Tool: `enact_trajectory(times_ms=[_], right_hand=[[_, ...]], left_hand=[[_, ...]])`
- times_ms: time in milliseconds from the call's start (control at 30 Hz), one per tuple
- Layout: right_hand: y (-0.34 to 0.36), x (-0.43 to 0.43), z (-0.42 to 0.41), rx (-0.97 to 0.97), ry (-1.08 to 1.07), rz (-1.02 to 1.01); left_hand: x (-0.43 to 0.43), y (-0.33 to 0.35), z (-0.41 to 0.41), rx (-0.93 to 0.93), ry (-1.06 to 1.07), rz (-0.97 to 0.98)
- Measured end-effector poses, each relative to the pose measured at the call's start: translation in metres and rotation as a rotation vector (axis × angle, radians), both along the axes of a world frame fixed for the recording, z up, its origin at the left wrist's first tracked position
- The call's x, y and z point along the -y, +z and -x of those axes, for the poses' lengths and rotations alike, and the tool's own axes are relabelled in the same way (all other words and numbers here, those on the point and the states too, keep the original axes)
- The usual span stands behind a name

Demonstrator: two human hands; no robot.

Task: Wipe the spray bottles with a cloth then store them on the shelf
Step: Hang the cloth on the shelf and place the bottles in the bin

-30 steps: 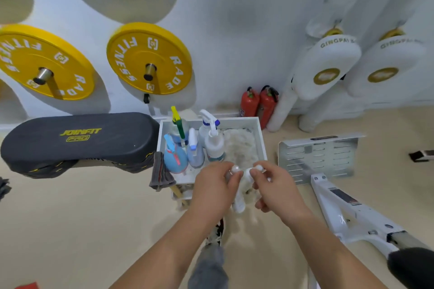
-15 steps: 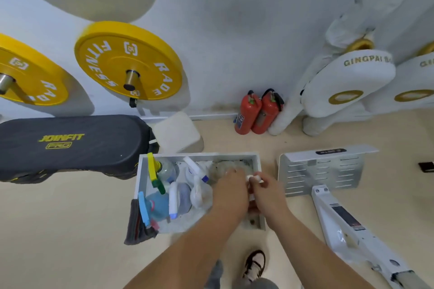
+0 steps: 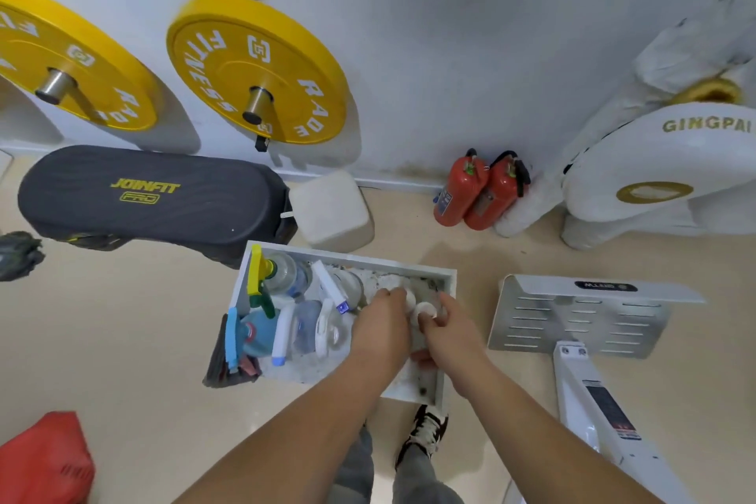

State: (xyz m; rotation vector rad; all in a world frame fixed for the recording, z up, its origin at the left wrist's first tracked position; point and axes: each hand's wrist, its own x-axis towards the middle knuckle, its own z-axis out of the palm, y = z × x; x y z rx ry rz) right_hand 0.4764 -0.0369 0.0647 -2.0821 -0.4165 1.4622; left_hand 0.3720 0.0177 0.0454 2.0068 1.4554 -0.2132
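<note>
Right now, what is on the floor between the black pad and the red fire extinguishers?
A pale square block sits there, close beside the black pad and well left of the fire extinguishers. The head view shows it.

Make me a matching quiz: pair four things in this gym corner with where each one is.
Things: 1 yellow weight plate; 2 fire extinguishers; 3 grey cloth; 4 yellow-trigger bottle.
Places: A draped over the left edge of the tray; B on a wall peg; C inside the tray; D on the floor by the wall.
Pairs: 1-B, 2-D, 3-A, 4-C.
</note>
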Motion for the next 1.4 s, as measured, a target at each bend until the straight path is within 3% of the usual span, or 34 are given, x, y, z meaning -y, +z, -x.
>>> enact_trajectory(times_ms=[133, 467, 600, 667, 733, 833, 867, 933, 1100, 1233, 1333, 1400], right_hand=[[0.009, 0.012, -0.003, -0.053, 0.01, -0.012], [0.058, -0.01, 0.0, 0.092, 0.089, -0.229], [0.079, -0.033, 0.018, 0.142, 0.159, -0.339], [0.085, -0.048, 0.032, 0.218, 0.24, -0.382], [0.087, -0.065, 0.046, 0.288, 0.352, -0.375], [0.084, -0.088, 0.066, 0.346, 0.532, -0.261], [0.082, -0.095, 0.072, 0.362, 0.601, -0.204], [0.078, -0.107, 0.083, 0.397, 0.719, -0.101], [0.067, -0.119, 0.092, 0.489, 0.812, 0.041], [0.056, -0.127, 0.088, 0.398, 0.749, 0.054], [0.049, -0.135, 0.081, 0.307, 0.535, 0.041], [0.049, -0.139, 0.081, 0.135, 0.328, 0.09]], left_hand=[[0.007, 0.013, 0.004, 0.045, 0.1, 0.02], [-0.002, 0.089, 0.034, 0.439, 0.302, -0.077], [-0.043, 0.126, 0.071, 0.566, 0.438, -0.221], [-0.071, 0.136, 0.103, 0.519, 0.528, -0.373], [-0.097, 0.136, 0.139, 0.35, 0.549, -0.4], [-0.113, 0.116, 0.169, 0.006, 0.415, -0.049], [-0.114, 0.107, 0.173, -0.031, 0.362, 0.075], [-0.112, 0.091, 0.174, 0.007, 0.281, 0.185], [-0.119, 0.074, 0.174, 0.028, 0.243, 0.139], [-0.137, 0.074, 0.176, 0.061, 0.209, 0.08], [-0.147, 0.078, 0.186, 0.067, 0.136, 0.066], [-0.147, 0.081, 0.193, 0.052, 0.058, 0.082]])
